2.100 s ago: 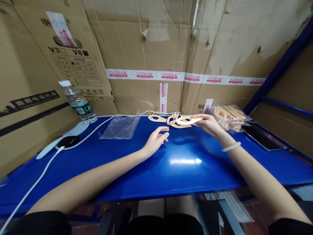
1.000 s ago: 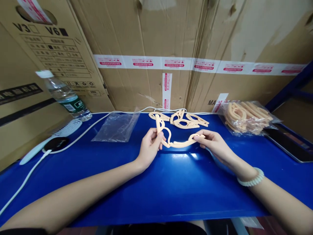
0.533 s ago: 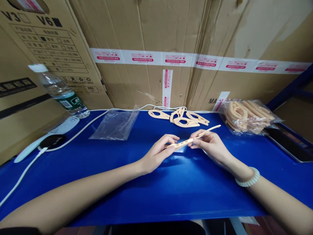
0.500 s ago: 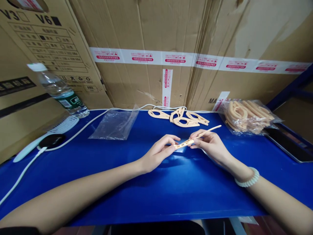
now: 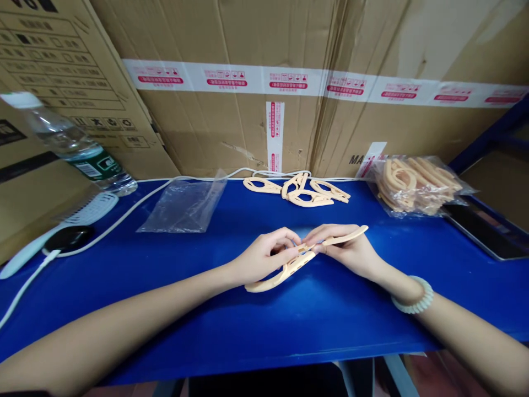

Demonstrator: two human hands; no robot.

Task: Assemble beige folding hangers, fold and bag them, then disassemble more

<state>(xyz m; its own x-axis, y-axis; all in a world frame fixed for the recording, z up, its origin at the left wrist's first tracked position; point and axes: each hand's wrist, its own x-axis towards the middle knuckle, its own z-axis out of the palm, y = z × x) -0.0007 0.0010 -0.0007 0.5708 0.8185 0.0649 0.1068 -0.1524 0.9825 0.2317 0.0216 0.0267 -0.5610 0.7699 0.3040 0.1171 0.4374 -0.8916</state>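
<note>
Between both hands, above the front part of the blue table, is a beige plastic folding hanger (image 5: 285, 274). One curved arm of it sticks out beneath my left hand (image 5: 262, 258), and the other rises to the right across my right hand (image 5: 353, 251). The fingers of both hands are pinched on its middle part, which they partly cover. Farther back on the table lie several similar folded beige hangers (image 5: 309, 198), loose and overlapping. A clear plastic bag of more beige hangers (image 5: 419, 182) sits at the back right.
An empty clear plastic bag (image 5: 179, 207) lies at the back left. Beyond it are a water bottle (image 5: 93, 162), a pale blue hairbrush (image 5: 88, 209), a black round device (image 5: 70, 238) and a white cable (image 5: 122, 227). A dark tablet (image 5: 487, 229) lies right. Cardboard boxes (image 5: 215, 127) stand behind.
The hanger has spread: one arm now swings down to the left beneath my left hand, the other points right. My hands have turned around its middle. The camera view has shifted a little.
</note>
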